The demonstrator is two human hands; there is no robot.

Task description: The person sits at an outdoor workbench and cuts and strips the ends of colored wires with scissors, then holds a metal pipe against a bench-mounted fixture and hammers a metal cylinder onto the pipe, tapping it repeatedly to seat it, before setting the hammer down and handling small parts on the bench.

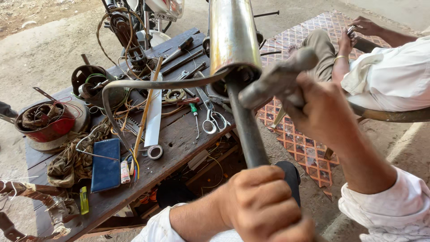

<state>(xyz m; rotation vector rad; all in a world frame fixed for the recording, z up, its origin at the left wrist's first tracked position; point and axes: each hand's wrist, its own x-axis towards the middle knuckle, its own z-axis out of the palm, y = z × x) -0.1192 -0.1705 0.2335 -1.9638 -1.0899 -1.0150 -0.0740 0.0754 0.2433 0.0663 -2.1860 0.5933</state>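
My left hand [264, 204] grips the lower end of a dark metal rod [244, 127] that runs up into a shiny steel cylinder [232, 33]. A thin curved metal strip [134, 85] bends out to the left from where rod and cylinder meet. My right hand [320, 112] is closed around the handle of a grey metal tool [275, 80], a hammer-like head that sits against the rod just under the cylinder. Both hands are close to the camera, over the edge of a wooden workbench [177, 143].
The bench holds scissors [212, 118], screwdrivers [195, 114], a tape roll [155, 152], a blue phone case [106, 163], a lighter [83, 200], wire coils and a red bowl [45, 123]. Another person in white [389, 71] sits at the right, above a patterned mat [304, 143].
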